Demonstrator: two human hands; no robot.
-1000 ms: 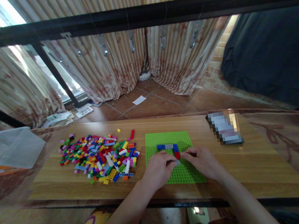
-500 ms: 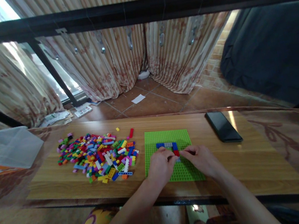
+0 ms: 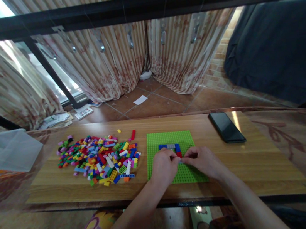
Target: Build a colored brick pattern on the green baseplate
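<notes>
A green studded baseplate (image 3: 192, 175) lies on the wooden board. On it runs an angled row of toy bricks: a blue brick (image 3: 162, 147), a grey brick (image 3: 171, 146), another blue one at the corner, then a red brick (image 3: 179, 154) toward me. My left hand (image 3: 164, 166) rests over the plate, its fingers pinched at the near end of the row. From the right, my right hand (image 3: 201, 160) pinches at the same spot, fingertips almost meeting the left ones. A small light-coloured brick partly shows between the fingertips; the fingers hide most of it.
A heap of loose coloured bricks (image 3: 101, 158) covers the left of the wooden board (image 3: 252, 168). A black phone (image 3: 227, 127) lies to the right. At the far left stands a translucent plastic box (image 3: 6, 150). A dark metal bar (image 3: 135, 8) crosses in front of the curtains.
My right hand's fingertips have shifted slightly left and nearer to me, from beside the red brick to the row's near end. My left hand stays nearly in place. The view has shifted slightly.
</notes>
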